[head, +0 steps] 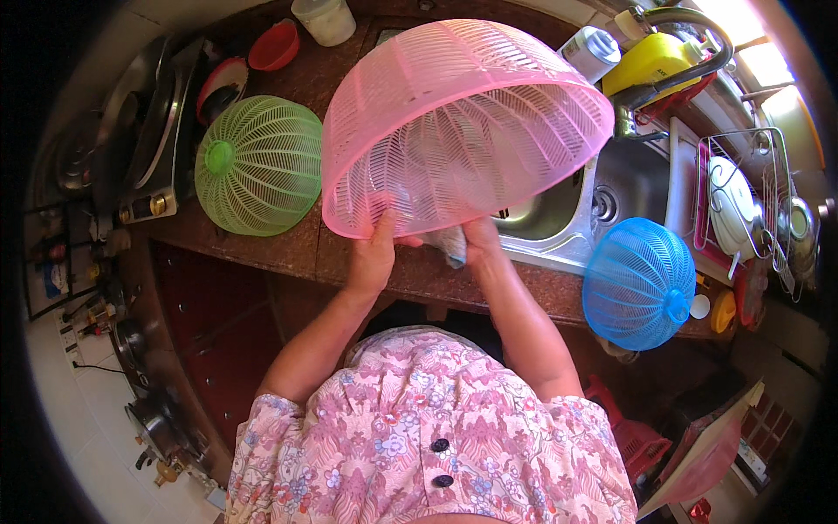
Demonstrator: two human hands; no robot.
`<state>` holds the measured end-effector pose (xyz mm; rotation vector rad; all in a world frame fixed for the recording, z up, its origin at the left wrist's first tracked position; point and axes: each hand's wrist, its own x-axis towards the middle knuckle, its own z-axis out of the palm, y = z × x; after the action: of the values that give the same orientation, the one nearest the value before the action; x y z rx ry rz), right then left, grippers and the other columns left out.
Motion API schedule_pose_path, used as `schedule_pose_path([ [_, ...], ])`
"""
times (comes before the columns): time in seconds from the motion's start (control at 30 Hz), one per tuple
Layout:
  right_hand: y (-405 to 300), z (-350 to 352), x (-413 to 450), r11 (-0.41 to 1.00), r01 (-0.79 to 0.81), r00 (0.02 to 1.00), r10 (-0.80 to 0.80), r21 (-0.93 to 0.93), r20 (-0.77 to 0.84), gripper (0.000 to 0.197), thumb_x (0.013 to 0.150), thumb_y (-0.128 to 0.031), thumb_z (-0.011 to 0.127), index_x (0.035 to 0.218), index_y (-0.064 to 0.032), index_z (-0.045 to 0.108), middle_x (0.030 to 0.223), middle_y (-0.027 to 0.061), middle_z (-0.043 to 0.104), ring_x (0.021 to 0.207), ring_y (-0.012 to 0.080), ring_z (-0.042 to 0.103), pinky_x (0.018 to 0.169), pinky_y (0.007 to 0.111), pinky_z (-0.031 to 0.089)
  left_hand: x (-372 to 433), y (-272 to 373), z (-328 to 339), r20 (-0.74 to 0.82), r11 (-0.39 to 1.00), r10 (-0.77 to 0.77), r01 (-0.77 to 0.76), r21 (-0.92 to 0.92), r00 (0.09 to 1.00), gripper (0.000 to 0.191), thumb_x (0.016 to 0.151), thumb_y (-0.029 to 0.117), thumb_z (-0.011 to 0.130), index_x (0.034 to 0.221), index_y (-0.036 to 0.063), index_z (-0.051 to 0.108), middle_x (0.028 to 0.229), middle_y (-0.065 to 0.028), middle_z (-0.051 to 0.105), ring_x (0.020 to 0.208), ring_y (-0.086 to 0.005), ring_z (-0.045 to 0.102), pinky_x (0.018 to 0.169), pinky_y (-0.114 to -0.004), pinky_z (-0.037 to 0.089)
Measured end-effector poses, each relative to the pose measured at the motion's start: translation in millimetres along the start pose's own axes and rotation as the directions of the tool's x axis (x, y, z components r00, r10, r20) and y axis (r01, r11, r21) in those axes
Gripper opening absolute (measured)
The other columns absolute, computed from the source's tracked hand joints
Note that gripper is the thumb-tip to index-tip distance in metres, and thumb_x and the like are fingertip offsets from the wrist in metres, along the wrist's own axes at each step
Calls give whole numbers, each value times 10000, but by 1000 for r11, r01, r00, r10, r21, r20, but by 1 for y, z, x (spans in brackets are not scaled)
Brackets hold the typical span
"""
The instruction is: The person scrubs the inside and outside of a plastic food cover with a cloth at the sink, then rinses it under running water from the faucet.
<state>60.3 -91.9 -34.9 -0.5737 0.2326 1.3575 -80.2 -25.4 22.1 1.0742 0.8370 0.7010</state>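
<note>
A large pink plastic mesh food cover (458,72) is held up over the counter, tilted so that its open side faces me. My left hand (376,252) grips its near rim, thumb inside and fingers beneath. Beside it, my right hand (480,237) is under the same rim with a greyish cloth (450,245); the cover hides most of its fingers. To the left, a green mesh food cover (268,167) rests on the counter. On the right, a blue mesh food cover (638,285) sits at the counter's front edge, beside the sink.
A steel double sink (628,177) with a dark curved faucet (655,92) lies right of centre. Behind it stands a yellow bottle (648,65). A wire dish rack (772,196) holds plates. At left are a gas stove (157,203), a red bowl (275,47) and a white tub (325,23).
</note>
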Motion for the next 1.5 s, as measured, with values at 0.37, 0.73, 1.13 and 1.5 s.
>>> schedule_pose_path([
  [0.37, -50, 27, -88, 519, 192, 930, -368, -833, -15, 151, 816, -75, 648, 937, 15, 660, 733, 25, 618, 642, 129, 581, 587, 264, 458, 14, -2, -10, 5, 998, 50, -50, -30, 999, 321, 1002, 113, 415, 1313, 33, 413, 1168, -99, 537, 925, -194, 617, 725, -308, 585],
  [0.73, -34, 88, 10, -632, 344, 519, -488, -695, 701, 210, 718, -59, 633, 913, -120, 683, 848, 116, 610, 795, 320, 622, 646, 425, 505, 0, 13, 8, 71, 998, 51, -52, 19, 996, 354, 973, 53, 385, 1322, 0, 395, 1208, -138, 524, 926, -209, 624, 729, -315, 575],
  [1.13, -31, 82, -26, -558, 292, 906, -99, -777, 412, 129, 726, -125, 607, 820, -75, 678, 804, 188, 638, 780, 369, 639, 689, 473, 495, -10, 7, 0, 41, 1000, -11, 10, 8, 999, 279, 942, 15, 421, 1210, -24, 484, 942, -109, 621, 724, -165, 630, 618, -301, 560],
  [1.5, -82, 74, -62, -359, 123, 938, -263, -925, 227, 231, 750, -74, 641, 973, -45, 698, 887, 154, 671, 791, 288, 669, 725, 354, 514, -1, 24, -8, 3, 981, 188, -188, 49, 982, 311, 929, 6, 416, 1232, -23, 478, 985, -93, 621, 708, -154, 620, 626, -285, 540],
])
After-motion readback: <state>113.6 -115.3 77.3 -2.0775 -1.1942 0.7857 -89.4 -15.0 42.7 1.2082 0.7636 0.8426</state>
